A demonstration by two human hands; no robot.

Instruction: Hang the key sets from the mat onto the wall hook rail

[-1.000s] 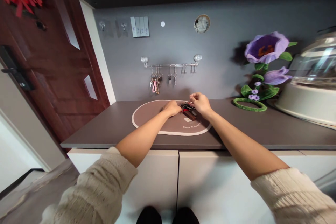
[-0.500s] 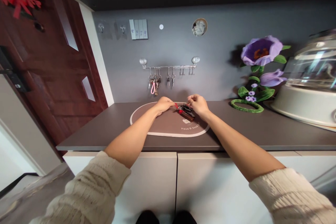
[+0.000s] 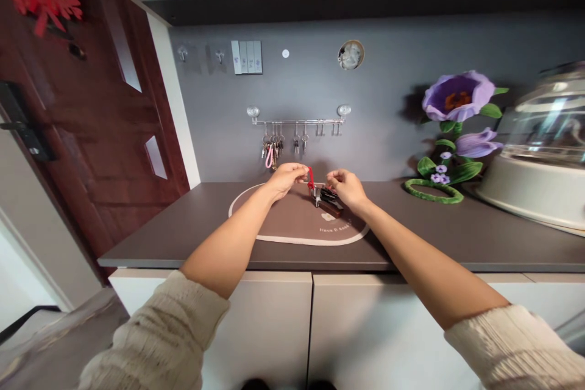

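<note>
Over the oval brown mat (image 3: 274, 225) on the counter, my left hand (image 3: 287, 176) pinches a red loop (image 3: 311, 177) with keys hanging from it, lifted a little off the mat. My right hand (image 3: 347, 187) is closed in a pinch on the same bunch of keys (image 3: 325, 196), which includes a dark brown fob lying on the mat. Behind, a chrome hook rail (image 3: 297, 122) on the grey wall carries several more keys and a pink strap (image 3: 269, 156).
A dark wooden door (image 3: 82, 134) stands at the left. Purple fabric flowers (image 3: 457, 128) and a domed appliance (image 3: 539, 152) sit at the right of the grey counter (image 3: 192, 225). White cabinet doors (image 3: 283, 329) are below. Switches (image 3: 247, 57) are on the wall.
My left hand has drawn the red loop up and away from the bunch, lifting it off the mat. My right hand stays pinched on the keys. The view has shifted slightly.
</note>
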